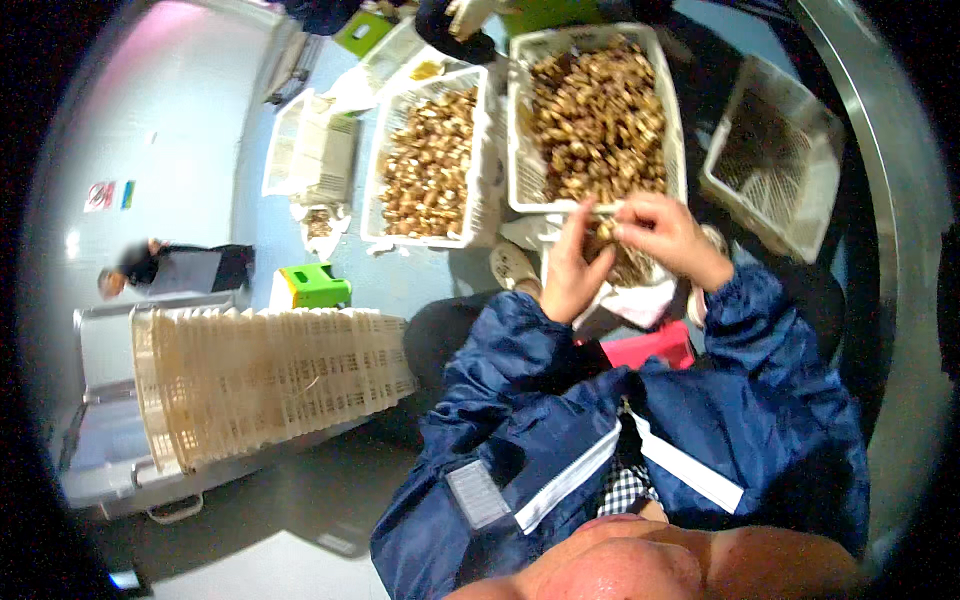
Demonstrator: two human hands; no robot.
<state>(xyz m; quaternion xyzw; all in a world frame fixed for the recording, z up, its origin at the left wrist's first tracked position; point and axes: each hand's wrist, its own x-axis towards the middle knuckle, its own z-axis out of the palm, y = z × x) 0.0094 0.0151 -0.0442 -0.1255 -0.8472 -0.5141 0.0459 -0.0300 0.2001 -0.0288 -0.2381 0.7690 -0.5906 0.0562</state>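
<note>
My two hands meet over the near edge of a white plastic crate [517,150] heaped with brown mushrooms [600,115]. Between my fingertips is a small yellowish-brown mushroom [604,231], partly covered by the fingers. My left hand [573,268] is closed around it from the left, thumb and fingers pinching. From the right, my right hand [672,236] curls its fingers toward the same spot; what they grip is hard to make out. Below the hands, a container lined with a white bag [642,304] holds thin brownish pieces [632,268], perhaps stems.
Left of the crate stands another crate of mushrooms [432,165]. An emptier white crate [775,160] lies at right, beside a metal edge [885,150]. Stacked white baskets [270,380] fill the left, near a green stool [315,286]. A pink object [655,346] is before me. Another person's gloved hand [470,15] shows at the top.
</note>
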